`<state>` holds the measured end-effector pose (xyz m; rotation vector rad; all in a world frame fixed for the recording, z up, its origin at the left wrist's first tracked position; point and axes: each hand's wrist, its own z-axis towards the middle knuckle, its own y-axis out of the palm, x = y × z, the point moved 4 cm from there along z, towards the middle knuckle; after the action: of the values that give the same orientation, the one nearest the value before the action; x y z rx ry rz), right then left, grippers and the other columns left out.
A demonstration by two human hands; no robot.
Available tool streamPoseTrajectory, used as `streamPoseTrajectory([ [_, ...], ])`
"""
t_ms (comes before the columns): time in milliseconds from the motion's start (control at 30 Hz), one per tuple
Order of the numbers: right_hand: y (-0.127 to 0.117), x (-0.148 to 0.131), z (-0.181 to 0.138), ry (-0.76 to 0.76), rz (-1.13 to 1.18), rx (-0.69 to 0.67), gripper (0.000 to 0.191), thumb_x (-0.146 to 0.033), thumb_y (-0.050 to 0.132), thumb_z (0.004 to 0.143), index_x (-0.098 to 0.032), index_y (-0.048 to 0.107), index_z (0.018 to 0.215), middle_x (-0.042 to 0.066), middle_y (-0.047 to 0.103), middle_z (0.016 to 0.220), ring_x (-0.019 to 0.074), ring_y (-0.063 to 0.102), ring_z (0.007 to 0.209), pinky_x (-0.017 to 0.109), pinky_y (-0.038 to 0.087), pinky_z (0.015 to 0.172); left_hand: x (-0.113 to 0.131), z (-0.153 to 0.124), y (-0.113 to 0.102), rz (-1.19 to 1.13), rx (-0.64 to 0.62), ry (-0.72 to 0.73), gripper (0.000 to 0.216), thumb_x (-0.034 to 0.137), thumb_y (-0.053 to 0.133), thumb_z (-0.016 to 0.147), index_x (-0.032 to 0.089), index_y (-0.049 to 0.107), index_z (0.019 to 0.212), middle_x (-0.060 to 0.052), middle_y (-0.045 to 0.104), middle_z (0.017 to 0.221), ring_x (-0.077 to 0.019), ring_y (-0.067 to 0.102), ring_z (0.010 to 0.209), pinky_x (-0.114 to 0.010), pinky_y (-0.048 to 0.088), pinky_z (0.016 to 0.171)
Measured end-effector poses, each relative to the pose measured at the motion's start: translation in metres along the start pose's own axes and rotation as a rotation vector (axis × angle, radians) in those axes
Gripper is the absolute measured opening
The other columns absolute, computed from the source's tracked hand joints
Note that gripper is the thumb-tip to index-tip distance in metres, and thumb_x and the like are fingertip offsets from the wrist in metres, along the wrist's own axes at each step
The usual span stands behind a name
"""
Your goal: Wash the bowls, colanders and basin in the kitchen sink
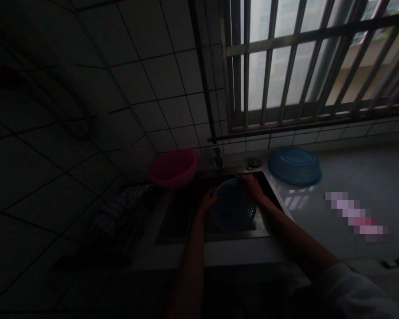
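Observation:
A blue perforated plastic colander (pixel 232 208) is held tilted over the dark steel sink (pixel 176 221). My left hand (pixel 208 201) grips its left rim and my right hand (pixel 252 186) grips its far right rim. The tap (pixel 218 159) stands just behind the colander. The scene is very dark, and the inside of the sink is barely visible.
A pink basin (pixel 173 168) sits at the sink's back left corner. A blue basin (pixel 295 166) lies upside down on the grey counter (pixel 352 177) to the right. Striped cloth (pixel 119 208) lies left of the sink. A barred window (pixel 306 62) is above the counter.

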<state>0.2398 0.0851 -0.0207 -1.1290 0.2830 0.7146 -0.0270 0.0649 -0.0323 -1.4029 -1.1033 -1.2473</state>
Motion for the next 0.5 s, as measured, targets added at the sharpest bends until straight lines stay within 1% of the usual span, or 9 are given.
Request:
streamPoseTrajectory([
  [100, 0.008, -0.008, -0.003, -0.020, -0.091, -0.078, 0.048, -0.004, 0.052, 0.096, -0.020, 0.076, 0.135, 0.013, 0.077, 0.127, 0.0281, 0.063, 0.114, 0.038, 0.046, 0.107, -0.004, 0.002, -0.004, 0.111, 0.071, -0.003, 0.050, 0.010, 0.073, 0.059, 0.021, 0.079, 0.107, -0.010, 0.079, 0.117, -0.0326, 0.071, 0.116, -0.054, 0.050, 0.112],
  [233, 0.006, -0.021, -0.005, -0.074, -0.138, -0.040, 0.050, -0.007, 0.055, 0.097, -0.023, 0.072, 0.141, 0.013, 0.074, 0.129, 0.0298, 0.058, 0.117, 0.039, 0.045, 0.108, -0.006, 0.002, -0.008, 0.124, 0.150, -0.008, 0.045, 0.011, 0.070, 0.061, 0.022, 0.080, 0.104, -0.008, 0.081, 0.112, -0.0313, 0.072, 0.113, -0.055, 0.050, 0.112],
  [300, 0.003, -0.023, -0.006, -0.080, -0.165, -0.032, 0.048, -0.008, 0.056, 0.097, -0.023, 0.071, 0.141, 0.014, 0.073, 0.129, 0.0305, 0.057, 0.118, 0.039, 0.045, 0.107, -0.006, 0.002, -0.007, 0.106, 0.142, 0.014, 0.045, 0.011, 0.071, 0.061, 0.022, 0.080, 0.104, -0.007, 0.082, 0.111, -0.0304, 0.073, 0.111, -0.054, 0.051, 0.112],
  [367, 0.003, -0.022, -0.006, -0.062, -0.208, -0.049, 0.046, -0.007, 0.055, 0.098, -0.022, 0.073, 0.137, 0.015, 0.074, 0.127, 0.0311, 0.057, 0.117, 0.039, 0.045, 0.104, -0.005, 0.002, -0.004, 0.115, 0.106, 0.040, 0.045, 0.011, 0.070, 0.062, 0.021, 0.079, 0.105, -0.007, 0.082, 0.112, -0.0294, 0.073, 0.110, -0.053, 0.052, 0.110],
  [433, 0.004, -0.021, -0.007, -0.058, -0.247, -0.068, 0.043, -0.006, 0.055, 0.098, -0.020, 0.075, 0.133, 0.015, 0.075, 0.124, 0.0316, 0.057, 0.116, 0.039, 0.046, 0.102, -0.003, -0.001, 0.001, 0.179, 0.091, 0.061, 0.046, 0.007, 0.068, 0.064, 0.021, 0.078, 0.107, -0.008, 0.081, 0.114, -0.0282, 0.073, 0.110, -0.050, 0.053, 0.109],
  [500, 0.007, -0.026, -0.008, -0.094, -0.268, -0.082, 0.040, -0.006, 0.055, 0.099, -0.020, 0.075, 0.130, 0.015, 0.075, 0.122, 0.0313, 0.056, 0.116, 0.038, 0.047, 0.101, 0.002, -0.004, 0.007, 0.298, 0.096, 0.086, 0.050, 0.003, 0.067, 0.067, 0.020, 0.077, 0.113, -0.009, 0.080, 0.118, -0.0271, 0.073, 0.113, -0.047, 0.054, 0.109],
])
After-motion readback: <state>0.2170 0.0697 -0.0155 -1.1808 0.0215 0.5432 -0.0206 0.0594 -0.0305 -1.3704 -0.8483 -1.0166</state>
